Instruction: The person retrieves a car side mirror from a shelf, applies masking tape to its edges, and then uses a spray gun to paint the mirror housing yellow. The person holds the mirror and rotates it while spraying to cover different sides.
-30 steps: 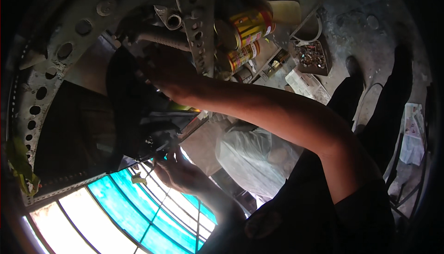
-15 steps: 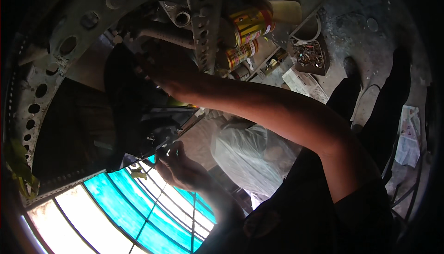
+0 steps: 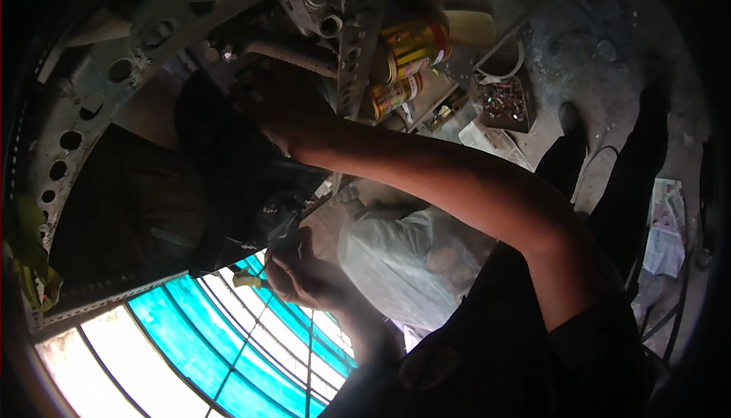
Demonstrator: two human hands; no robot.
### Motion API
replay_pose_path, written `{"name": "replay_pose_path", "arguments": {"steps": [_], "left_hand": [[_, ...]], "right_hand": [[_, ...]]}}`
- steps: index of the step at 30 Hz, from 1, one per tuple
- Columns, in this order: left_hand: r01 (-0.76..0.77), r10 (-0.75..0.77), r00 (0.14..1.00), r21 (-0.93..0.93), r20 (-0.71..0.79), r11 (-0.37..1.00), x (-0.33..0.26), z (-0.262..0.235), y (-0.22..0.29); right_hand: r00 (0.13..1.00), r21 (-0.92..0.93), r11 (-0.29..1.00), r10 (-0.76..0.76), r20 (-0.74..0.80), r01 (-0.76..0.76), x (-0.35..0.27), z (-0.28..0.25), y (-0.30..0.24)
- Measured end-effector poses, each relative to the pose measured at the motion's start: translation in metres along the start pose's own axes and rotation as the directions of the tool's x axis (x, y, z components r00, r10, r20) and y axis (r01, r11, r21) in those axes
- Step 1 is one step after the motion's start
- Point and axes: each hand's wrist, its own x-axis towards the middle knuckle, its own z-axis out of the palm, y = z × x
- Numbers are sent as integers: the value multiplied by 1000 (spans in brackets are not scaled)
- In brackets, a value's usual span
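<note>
A perforated metal shelf frame carries two yellow-and-red cans, one above the other. On the grey concrete floor lie a tray of small metal parts, a white ring and newspapers.

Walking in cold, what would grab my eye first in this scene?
The bright turquoise striped panel glowing at lower left, then the long bare forearm crossing the middle, its right hand on a dark bundle under a perforated metal frame. Yellow-and-red cans sit at top centre.
</note>
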Motion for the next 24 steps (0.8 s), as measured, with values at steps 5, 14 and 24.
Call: {"name": "replay_pose_path", "arguments": {"steps": [5,14,24], "left_hand": [[1,-4,999,-75,-47,997,-2,-2,2],[14,-16,1000,-142,-13,990,5,-16,0],[51,-62,998,-282,-29,958,19,-34,4]], "right_hand": [[994,91,996,-6,107,-3,-3,1,4],[955,-271,916,-286,79,297,0,16,24],[788,-434,668,-580,205,604,-4,3,26]]}}
